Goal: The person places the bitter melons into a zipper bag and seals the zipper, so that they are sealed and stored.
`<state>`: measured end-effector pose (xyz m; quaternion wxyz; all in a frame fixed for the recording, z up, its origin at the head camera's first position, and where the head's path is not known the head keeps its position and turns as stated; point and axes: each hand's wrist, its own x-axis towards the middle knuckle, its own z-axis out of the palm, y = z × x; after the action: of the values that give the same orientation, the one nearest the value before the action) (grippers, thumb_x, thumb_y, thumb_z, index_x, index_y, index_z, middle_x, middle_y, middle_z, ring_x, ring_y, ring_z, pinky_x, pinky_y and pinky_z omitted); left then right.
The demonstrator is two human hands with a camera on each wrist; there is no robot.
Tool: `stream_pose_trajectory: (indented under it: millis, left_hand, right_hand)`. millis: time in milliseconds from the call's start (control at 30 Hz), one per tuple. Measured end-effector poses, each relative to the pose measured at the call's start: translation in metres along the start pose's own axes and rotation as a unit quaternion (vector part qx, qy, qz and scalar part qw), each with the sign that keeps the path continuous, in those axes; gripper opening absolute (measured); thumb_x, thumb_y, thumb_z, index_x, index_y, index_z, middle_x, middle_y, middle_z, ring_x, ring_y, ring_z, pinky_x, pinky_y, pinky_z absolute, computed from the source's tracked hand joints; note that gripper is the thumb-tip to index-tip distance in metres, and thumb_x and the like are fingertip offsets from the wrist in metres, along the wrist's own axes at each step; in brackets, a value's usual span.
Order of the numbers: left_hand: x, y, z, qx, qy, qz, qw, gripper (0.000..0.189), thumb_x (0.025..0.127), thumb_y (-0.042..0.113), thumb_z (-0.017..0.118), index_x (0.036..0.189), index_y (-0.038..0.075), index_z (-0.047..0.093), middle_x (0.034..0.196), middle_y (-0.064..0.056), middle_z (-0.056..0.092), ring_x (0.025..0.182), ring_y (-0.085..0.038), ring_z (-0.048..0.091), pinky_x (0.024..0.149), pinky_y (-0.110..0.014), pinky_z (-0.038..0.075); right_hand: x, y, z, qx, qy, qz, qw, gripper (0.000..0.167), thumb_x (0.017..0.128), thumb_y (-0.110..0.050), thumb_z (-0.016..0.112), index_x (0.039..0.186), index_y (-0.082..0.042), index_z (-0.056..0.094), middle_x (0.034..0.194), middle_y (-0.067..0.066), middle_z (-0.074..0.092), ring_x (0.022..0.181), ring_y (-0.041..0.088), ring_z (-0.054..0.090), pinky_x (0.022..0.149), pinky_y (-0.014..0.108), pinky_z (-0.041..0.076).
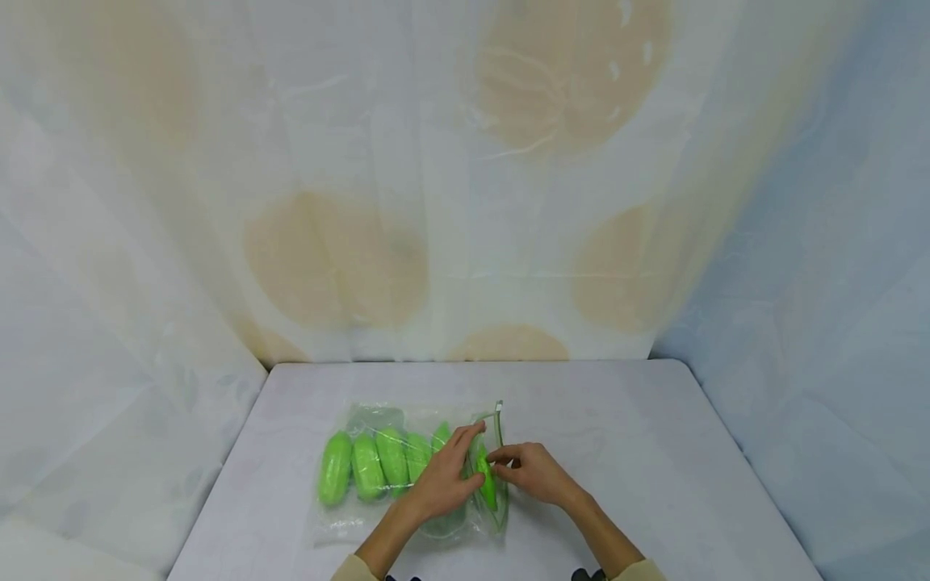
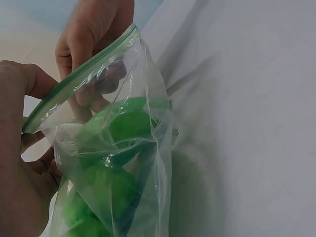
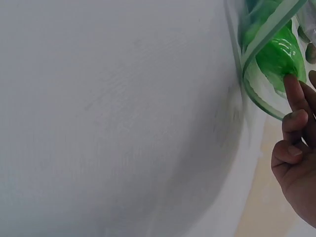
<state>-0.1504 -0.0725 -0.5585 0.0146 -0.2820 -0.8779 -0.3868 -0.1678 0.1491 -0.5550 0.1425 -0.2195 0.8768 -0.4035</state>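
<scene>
A clear zip bag [image 1: 337, 528] lies on the table with its mouth toward the right and a green zip strip [image 2: 84, 69] along the mouth. Several oblong green items [image 1: 369, 468] lie in a row inside. My left hand [image 1: 445, 482] reaches over the bag and grips it at the mouth, fingers and thumb spread along the edge. At the opening sits one brighter green item [image 1: 486, 478], its exact kind unclear. My right hand [image 1: 535, 472] is at the mouth, and in the right wrist view an extended finger [image 3: 295, 94] presses against that item's end.
A white table [image 1: 617, 452] with rounded back corners carries the bag left of its middle. Behind it hangs a pale sheet [image 1: 450, 161] with tan round prints, and similar sheets close off both sides.
</scene>
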Motion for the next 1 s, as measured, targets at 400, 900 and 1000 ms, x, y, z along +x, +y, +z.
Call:
stream_pose_trajectory:
  millis: [400,900,1000]
  left_hand:
    - [-0.0014,-0.004,0.0034,-0.004,-0.006,-0.01,0.9999,0.08,0.09,0.021,0.065,0.16,0.023,0.025,0.153,0.002,0.042,0.13,-0.019,0.052,0.099,-0.044,0.049]
    - [-0.0047,-0.0063,0.0053,0.009,-0.009,-0.008,0.9999,0.077,0.09,0.02,0.066,0.158,0.015,0.03,0.152,-0.001,0.042,0.124,-0.022,0.055,0.096,-0.046,0.05]
    - [-0.0061,-0.0065,0.0054,0.017,-0.009,-0.014,0.9997,0.078,0.091,0.021,0.065,0.159,0.021,0.028,0.151,-0.001,0.042,0.123,-0.023,0.056,0.095,-0.046,0.051]
  right_hand:
    - [-0.0008,0.0024,0.0026,0.024,-0.002,-0.001,0.9997,0.023,0.1,-0.024,0.059,0.118,-0.017,0.072,0.098,-0.008,0.076,0.091,0.009,0.071,0.078,0.033,0.057]
    - [-0.0033,0.0061,0.0061,0.037,0.004,0.012,0.9993,0.024,0.101,-0.025,0.059,0.118,-0.015,0.071,0.102,-0.004,0.076,0.098,0.019,0.071,0.082,0.041,0.057]
    - [-0.0047,0.0066,0.0065,0.032,0.009,0.013,0.9994,0.026,0.1,-0.029,0.06,0.118,-0.015,0.072,0.104,-0.004,0.075,0.096,0.019,0.07,0.081,0.039,0.056]
